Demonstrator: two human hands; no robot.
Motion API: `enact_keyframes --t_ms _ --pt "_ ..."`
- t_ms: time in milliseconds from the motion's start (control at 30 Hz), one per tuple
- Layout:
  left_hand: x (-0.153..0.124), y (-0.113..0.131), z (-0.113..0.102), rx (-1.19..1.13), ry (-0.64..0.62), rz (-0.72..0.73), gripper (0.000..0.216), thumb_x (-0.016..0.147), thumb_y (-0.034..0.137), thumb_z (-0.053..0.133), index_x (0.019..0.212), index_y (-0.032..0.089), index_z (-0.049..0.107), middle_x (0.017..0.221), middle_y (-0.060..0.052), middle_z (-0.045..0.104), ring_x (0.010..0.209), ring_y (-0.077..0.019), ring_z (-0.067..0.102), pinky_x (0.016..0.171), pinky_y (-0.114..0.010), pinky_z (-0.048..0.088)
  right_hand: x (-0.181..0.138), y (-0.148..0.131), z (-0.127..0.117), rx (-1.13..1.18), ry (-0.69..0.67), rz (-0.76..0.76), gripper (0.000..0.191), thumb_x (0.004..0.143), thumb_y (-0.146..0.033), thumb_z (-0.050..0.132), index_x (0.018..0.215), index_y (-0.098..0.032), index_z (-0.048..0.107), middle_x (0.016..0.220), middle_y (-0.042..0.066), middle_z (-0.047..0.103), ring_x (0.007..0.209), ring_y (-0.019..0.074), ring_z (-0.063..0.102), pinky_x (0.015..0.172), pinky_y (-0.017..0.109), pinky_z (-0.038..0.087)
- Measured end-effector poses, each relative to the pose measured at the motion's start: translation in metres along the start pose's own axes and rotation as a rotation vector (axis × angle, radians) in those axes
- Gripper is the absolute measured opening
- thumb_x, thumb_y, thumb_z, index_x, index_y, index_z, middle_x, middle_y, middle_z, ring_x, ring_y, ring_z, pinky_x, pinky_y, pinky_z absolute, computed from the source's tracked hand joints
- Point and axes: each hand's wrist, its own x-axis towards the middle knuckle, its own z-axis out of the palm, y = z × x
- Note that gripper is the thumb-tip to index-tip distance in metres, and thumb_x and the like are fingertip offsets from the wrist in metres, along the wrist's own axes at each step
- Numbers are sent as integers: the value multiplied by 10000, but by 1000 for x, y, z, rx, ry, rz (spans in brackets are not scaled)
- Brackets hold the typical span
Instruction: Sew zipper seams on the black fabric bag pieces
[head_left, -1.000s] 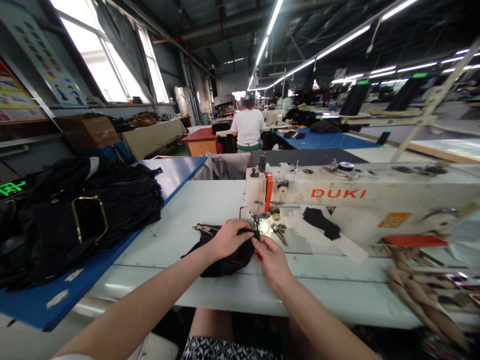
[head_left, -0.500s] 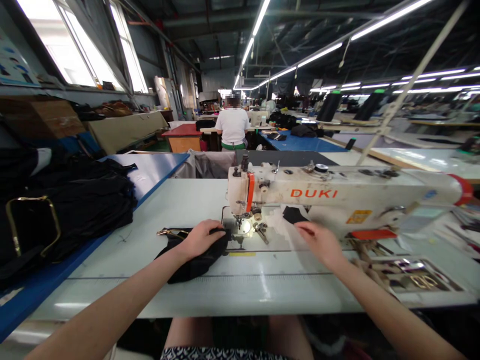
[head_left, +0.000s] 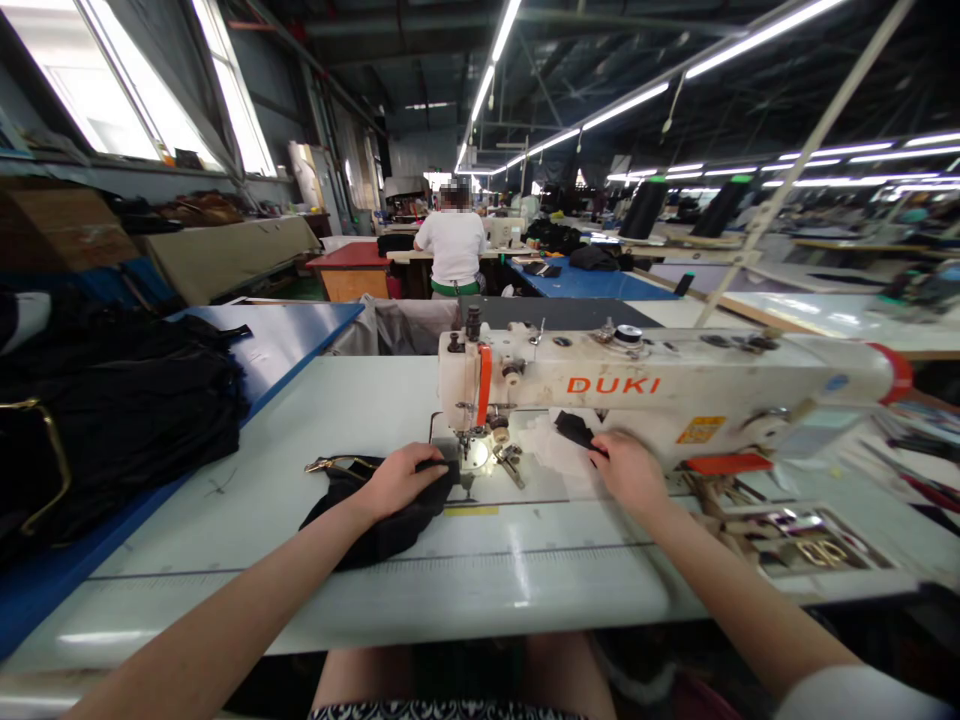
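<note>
My left hand (head_left: 403,478) presses down on a black fabric bag piece (head_left: 375,525) with a gold metal frame (head_left: 334,465), lying on the white sewing table (head_left: 480,580) just left of the needle. My right hand (head_left: 628,468) reaches under the arm of the white DUKI sewing machine (head_left: 660,385), its fingers touching a small black fabric piece (head_left: 576,430) that lies on white pieces (head_left: 544,450). Whether the fingers have closed on that piece is hidden.
A pile of black bags with gold frames (head_left: 112,420) covers the blue table at left. A tray of metal parts (head_left: 810,530) sits at the right. A person in a white shirt (head_left: 454,250) sits at a far table, back turned.
My right hand left the black bag piece at the needle and moved right to the small black piece under the machine arm. My left hand stayed on the bag piece.
</note>
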Motion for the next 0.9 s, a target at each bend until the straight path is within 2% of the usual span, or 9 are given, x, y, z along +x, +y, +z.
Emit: enact_keyframes --t_ms 267,500,700,900 --pt "0 0 1 -1 -2 9 216 844 367 515 862 188 633 881 -34 639 866 -196 587 805 -284 432 0 2 1 50 127 65 95 819 -254 551 829 -193 623 797 47 652 663 189 576 564 285 358" --pt "0 -2 3 -9 19 22 210 836 369 522 851 193 637 868 -27 643 856 -195 592 798 -285 438 11 6 2 151 177 17 130 808 -220 490 760 -185 605 779 58 654 715 204 592 669 300 429" --pt "0 -3 4 -21 28 29 191 835 355 529 853 201 641 873 -20 649 860 -189 594 807 -282 439 17 4 13 174 113 12 175 773 -254 578 912 -164 633 893 93 663 758 213 609 715 313 447" --pt "-2 -1 3 -23 29 26 197 835 356 522 843 199 639 865 -24 645 855 -194 592 800 -285 442 25 3 25 206 30 72 40 698 -198 644 738 -190 646 735 52 676 671 207 619 628 298 440"
